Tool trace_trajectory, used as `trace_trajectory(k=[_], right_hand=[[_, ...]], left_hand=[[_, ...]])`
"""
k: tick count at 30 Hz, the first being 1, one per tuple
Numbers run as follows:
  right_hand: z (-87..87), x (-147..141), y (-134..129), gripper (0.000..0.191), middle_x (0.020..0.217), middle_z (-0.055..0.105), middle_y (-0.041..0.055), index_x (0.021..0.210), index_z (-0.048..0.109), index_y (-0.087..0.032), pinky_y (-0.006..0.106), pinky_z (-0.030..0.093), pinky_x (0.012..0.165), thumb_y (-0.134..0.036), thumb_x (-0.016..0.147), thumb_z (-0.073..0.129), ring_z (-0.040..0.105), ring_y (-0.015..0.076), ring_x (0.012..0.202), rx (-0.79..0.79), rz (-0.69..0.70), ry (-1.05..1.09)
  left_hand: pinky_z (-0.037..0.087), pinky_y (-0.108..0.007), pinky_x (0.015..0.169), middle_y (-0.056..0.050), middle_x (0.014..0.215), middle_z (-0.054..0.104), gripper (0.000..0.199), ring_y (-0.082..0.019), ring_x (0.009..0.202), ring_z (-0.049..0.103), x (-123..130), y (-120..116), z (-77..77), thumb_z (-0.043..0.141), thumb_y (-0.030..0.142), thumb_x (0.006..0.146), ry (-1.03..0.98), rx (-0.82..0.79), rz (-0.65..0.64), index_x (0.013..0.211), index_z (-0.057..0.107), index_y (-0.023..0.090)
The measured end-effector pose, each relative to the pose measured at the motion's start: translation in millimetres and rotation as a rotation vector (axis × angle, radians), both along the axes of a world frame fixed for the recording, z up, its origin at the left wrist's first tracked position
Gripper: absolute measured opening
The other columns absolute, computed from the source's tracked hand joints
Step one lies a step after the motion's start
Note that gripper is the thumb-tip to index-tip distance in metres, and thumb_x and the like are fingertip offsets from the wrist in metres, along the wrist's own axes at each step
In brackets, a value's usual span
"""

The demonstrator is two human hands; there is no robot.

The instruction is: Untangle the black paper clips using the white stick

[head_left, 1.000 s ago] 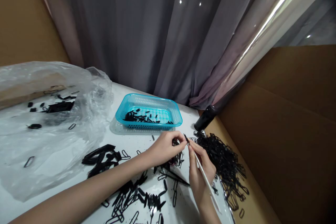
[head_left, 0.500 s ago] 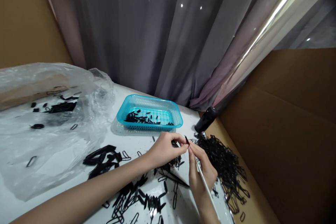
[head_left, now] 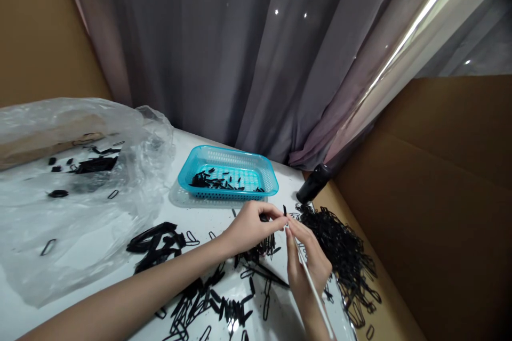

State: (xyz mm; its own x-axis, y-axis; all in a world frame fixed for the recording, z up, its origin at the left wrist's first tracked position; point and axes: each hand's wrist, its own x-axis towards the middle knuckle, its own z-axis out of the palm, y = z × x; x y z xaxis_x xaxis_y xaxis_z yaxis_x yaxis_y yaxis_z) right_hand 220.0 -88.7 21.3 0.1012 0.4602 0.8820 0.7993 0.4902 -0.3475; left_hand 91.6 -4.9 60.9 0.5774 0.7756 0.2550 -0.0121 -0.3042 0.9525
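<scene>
My left hand (head_left: 254,228) is closed in a pinch, its thumb and forefinger on a small narrow black piece (head_left: 284,209) whose tip points up. My right hand (head_left: 311,262) meets it at the fingertips, closed round a thin white stick (head_left: 317,293) that slants down toward the lower right. The stick's upper end lies by the pinched piece; fingers hide the exact contact. Under my hands lie more small black pieces (head_left: 269,245) and thin black loops (head_left: 266,301). A turquoise basket (head_left: 230,150) with small black pieces inside stands just beyond my left hand.
A large heap of black loops (head_left: 340,242) spreads over the table's right edge. A black bottle-like cylinder (head_left: 314,184) leans behind it. Crumpled clear plastic (head_left: 92,234) covers the left side, with black bits on it. Cardboard walls (head_left: 440,170) and a grey curtain (head_left: 200,53) surround the table.
The black piece at my fingertips looks slimmer and more upright than before. Both hands have stayed nearly in place, and the white stick has shifted only slightly.
</scene>
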Motion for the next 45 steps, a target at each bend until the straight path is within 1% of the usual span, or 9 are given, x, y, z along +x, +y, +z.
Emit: trace_trajectory(k=[2, 5, 12, 18, 25, 31, 36, 42, 45], right_hand=[[-0.2, 0, 0, 0.024, 0.106, 0.074, 0.0086, 0.105, 0.069, -0.019, 0.037, 0.057, 0.087, -0.006, 0.087, 0.06, 0.072, 0.0235, 0.097, -0.015, -0.015, 0.018], [-1.3, 0, -1, 0.021, 0.106, 0.074, 0.0089, 0.104, 0.068, -0.019, 0.038, 0.057, 0.087, -0.007, 0.088, 0.059, 0.071, 0.0234, 0.098, -0.027, -0.041, 0.047], [0.3, -2, 0, 0.022, 0.106, 0.074, 0.0087, 0.105, 0.067, -0.021, 0.038, 0.057, 0.087, -0.009, 0.088, 0.06, 0.071, 0.0231, 0.097, -0.01, -0.034, 0.026], [-1.9, -5, 1, 0.018, 0.105, 0.074, 0.0077, 0.103, 0.068, -0.02, 0.037, 0.057, 0.087, -0.011, 0.091, 0.057, 0.071, 0.0222, 0.096, -0.054, -0.062, 0.085], [-8.0, -6, 0, 0.02, 0.107, 0.074, 0.0071, 0.106, 0.069, -0.019, 0.034, 0.056, 0.087, -0.015, 0.093, 0.054, 0.071, 0.0211, 0.097, -0.118, -0.091, 0.116], [-6.0, -2, 0, 0.021, 0.099, 0.076, 0.0078, 0.102, 0.071, -0.018, 0.033, 0.057, 0.082, -0.029, 0.094, 0.056, 0.073, 0.0225, 0.09, -0.142, -0.22, 0.178], [-1.5, -2, -1, 0.023, 0.099, 0.076, 0.0084, 0.102, 0.072, -0.018, 0.031, 0.057, 0.08, -0.033, 0.093, 0.056, 0.073, 0.0231, 0.09, -0.162, -0.264, 0.226], [-5.8, -2, 1, 0.025, 0.101, 0.076, 0.0086, 0.102, 0.072, -0.018, 0.031, 0.055, 0.082, -0.035, 0.093, 0.057, 0.072, 0.0227, 0.092, -0.173, -0.267, 0.274], [-6.0, 5, 3, 0.027, 0.102, 0.076, 0.009, 0.102, 0.073, -0.018, 0.032, 0.054, 0.082, -0.038, 0.091, 0.058, 0.072, 0.024, 0.092, -0.204, -0.307, 0.318]], left_hand=[[0.048, -0.025, 0.07, -0.005, 0.073, 0.075, 0.018, -0.018, 0.073, 0.066, 0, 1, -0.7, 0.062, 0.024, 0.08, -0.008, -0.02, -0.016, 0.072, 0.074, 0.012], [0.048, -0.025, 0.073, -0.004, 0.076, 0.075, 0.018, -0.017, 0.076, 0.067, 1, 2, -3.5, 0.061, 0.022, 0.081, -0.024, 0.002, -0.026, 0.072, 0.074, 0.013], [0.048, -0.025, 0.075, -0.003, 0.079, 0.075, 0.013, -0.018, 0.078, 0.066, 1, 0, -7.3, 0.062, 0.02, 0.078, -0.025, 0.028, 0.035, 0.076, 0.074, 0.014], [0.046, -0.024, 0.071, -0.002, 0.073, 0.071, 0.011, -0.016, 0.074, 0.063, 1, 2, -9.4, 0.06, 0.016, 0.074, 0.0, 0.058, 0.042, 0.071, 0.071, 0.014], [0.041, -0.022, 0.063, 0.001, 0.064, 0.064, 0.007, -0.014, 0.065, 0.058, -2, 2, -5.2, 0.059, 0.015, 0.07, 0.058, 0.156, 0.023, 0.064, 0.064, 0.015], [0.039, -0.022, 0.06, 0.003, 0.062, 0.059, 0.006, -0.013, 0.061, 0.055, -5, 0, -3.5, 0.056, 0.013, 0.068, 0.102, 0.269, -0.024, 0.064, 0.059, 0.016], [0.038, -0.022, 0.06, 0.002, 0.064, 0.06, 0.004, -0.014, 0.063, 0.055, -6, 1, -0.9, 0.056, 0.016, 0.068, 0.113, 0.224, -0.03, 0.064, 0.058, 0.017], [0.037, -0.022, 0.058, 0.003, 0.06, 0.056, 0.003, -0.012, 0.06, 0.053, -8, 0, 3.4, 0.056, 0.017, 0.066, 0.169, 0.216, -0.041, 0.064, 0.058, 0.016], [0.034, -0.021, 0.054, 0.004, 0.058, 0.054, 0.001, -0.012, 0.057, 0.05, -9, -1, 5.1, 0.058, 0.017, 0.064, 0.202, 0.21, -0.063, 0.063, 0.058, 0.017]])
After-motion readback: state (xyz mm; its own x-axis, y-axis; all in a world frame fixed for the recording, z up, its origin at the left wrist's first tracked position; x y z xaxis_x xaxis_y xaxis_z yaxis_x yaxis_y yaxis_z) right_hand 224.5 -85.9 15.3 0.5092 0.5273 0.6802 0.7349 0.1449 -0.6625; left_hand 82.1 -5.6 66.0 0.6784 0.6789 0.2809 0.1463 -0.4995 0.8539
